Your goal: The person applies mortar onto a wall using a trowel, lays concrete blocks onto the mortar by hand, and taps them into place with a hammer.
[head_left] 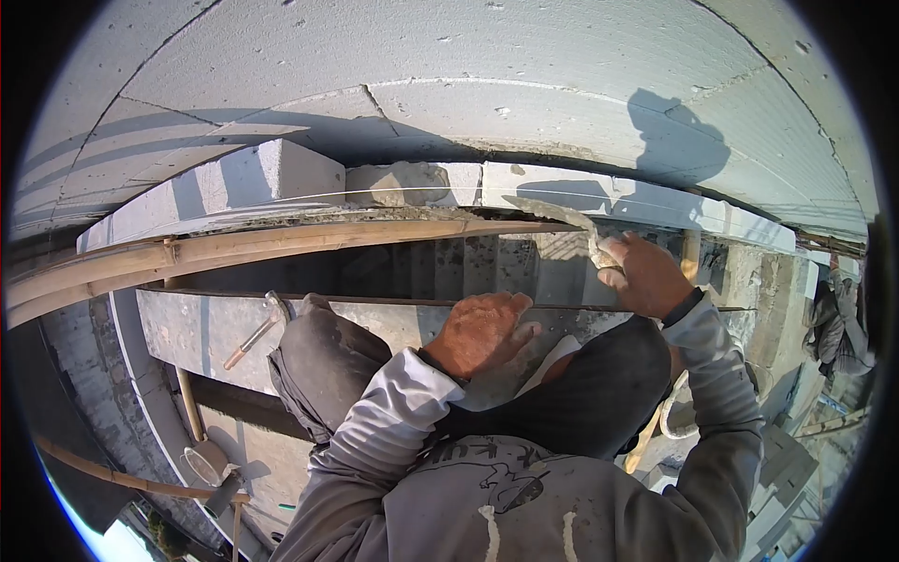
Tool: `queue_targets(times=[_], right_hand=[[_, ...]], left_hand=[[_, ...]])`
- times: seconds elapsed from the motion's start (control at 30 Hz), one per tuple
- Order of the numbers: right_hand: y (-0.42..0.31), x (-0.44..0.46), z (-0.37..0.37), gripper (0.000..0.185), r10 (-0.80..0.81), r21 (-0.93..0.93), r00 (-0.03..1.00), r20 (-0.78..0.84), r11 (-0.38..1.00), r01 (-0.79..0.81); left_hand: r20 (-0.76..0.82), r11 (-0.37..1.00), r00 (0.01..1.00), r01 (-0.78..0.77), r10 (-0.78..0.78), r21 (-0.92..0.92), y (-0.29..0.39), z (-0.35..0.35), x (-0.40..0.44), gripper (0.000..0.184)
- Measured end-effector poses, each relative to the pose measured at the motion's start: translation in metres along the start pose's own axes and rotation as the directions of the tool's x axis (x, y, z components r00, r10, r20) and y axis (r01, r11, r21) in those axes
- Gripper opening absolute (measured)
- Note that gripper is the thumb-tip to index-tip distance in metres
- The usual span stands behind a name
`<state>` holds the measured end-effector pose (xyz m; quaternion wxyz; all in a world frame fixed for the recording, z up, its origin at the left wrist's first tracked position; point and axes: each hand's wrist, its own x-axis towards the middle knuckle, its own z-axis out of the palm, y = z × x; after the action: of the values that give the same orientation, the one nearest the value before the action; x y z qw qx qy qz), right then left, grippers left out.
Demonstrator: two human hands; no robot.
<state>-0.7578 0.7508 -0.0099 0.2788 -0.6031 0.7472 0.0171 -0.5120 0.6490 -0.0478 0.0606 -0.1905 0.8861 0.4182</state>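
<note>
My right hand [646, 273] grips a mortar-smeared trowel [554, 214] by its handle. The blade points left, along the front face of a row of white blocks [543, 185]. My left hand [479, 334] hangs between my knees, above a grey board, with its thumb apart from the fingers and nothing seen in it. Grey mortar [398, 184] is smeared over part of the block row, beside a raised white block [304, 173] on the left. A thin string runs along the blocks.
A bamboo pole [262, 245] crosses in front of the blocks, over a dark gap. On the grey board [187, 323] lies a hammer [255, 339], left of my knee. A bucket [208, 461] stands lower left. Cloth [838, 323] hangs at the far right.
</note>
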Motion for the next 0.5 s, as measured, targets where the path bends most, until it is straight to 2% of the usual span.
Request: queue_targets(times=[0.03,0.07,0.13,0.17,0.23,0.27,0.3,0.33,0.4,0.47,0.5], right_hand=[[0.006,-0.017,-0.005,0.038,0.035,0.031,0.997,-0.063,0.999,-0.033],[0.012,-0.037,-0.011,0.038,0.044,0.033,0.997,-0.061,0.999,-0.042],[0.015,-0.075,-0.020,0.037,0.189,0.224,0.977,-0.099,0.961,-0.163],[0.012,-0.091,-0.022,0.037,0.210,0.228,0.973,-0.099,0.956,-0.183],[0.011,-0.144,-0.028,0.038,0.494,0.465,0.869,-0.036,0.778,-0.423],[0.034,-0.174,-0.006,0.040,0.474,0.495,0.863,-0.175,0.800,-0.339],[0.033,-0.203,-0.008,0.039,0.573,0.453,0.806,-0.149,0.764,-0.459],[0.030,-0.231,-0.011,0.038,0.667,0.410,0.735,-0.120,0.708,-0.575],[0.040,-0.296,0.013,0.038,0.746,0.321,0.599,-0.292,0.666,-0.673],[0.039,-0.346,0.017,0.038,0.867,0.166,0.429,-0.255,0.476,-0.864],[0.031,-0.354,0.010,0.033,0.955,0.119,0.265,-0.133,0.281,-0.952]], left_hand=[[0.006,1.000,1.000,-0.007,0.007,-0.002,-0.004,0.000,0.005,0.037],[0.044,0.999,0.999,0.021,-0.022,0.025,-0.008,0.001,0.009,0.038],[0.095,0.998,0.994,0.042,-0.047,0.051,-0.017,0.002,0.013,0.039],[0.091,0.997,0.994,0.051,-0.057,0.061,-0.022,0.001,0.015,0.040],[0.094,0.996,0.994,0.054,-0.061,0.074,-0.015,-0.004,0.022,0.041],[0.112,0.996,0.992,0.044,-0.053,0.077,-0.009,-0.010,0.025,0.041],[0.072,0.998,0.997,-0.018,0.015,0.052,-0.012,-0.006,0.027,0.042],[0.114,1.000,0.993,-0.013,0.010,0.023,-0.008,-0.008,0.032,0.041],[0.084,0.997,0.996,-0.045,0.040,0.068,-0.001,-0.005,0.035,0.039],[0.139,0.996,0.987,-0.083,0.077,0.035,0.006,-0.001,0.037,0.039],[0.167,0.998,0.985,-0.044,0.038,0.033,0.007,0.000,0.039,0.040]])
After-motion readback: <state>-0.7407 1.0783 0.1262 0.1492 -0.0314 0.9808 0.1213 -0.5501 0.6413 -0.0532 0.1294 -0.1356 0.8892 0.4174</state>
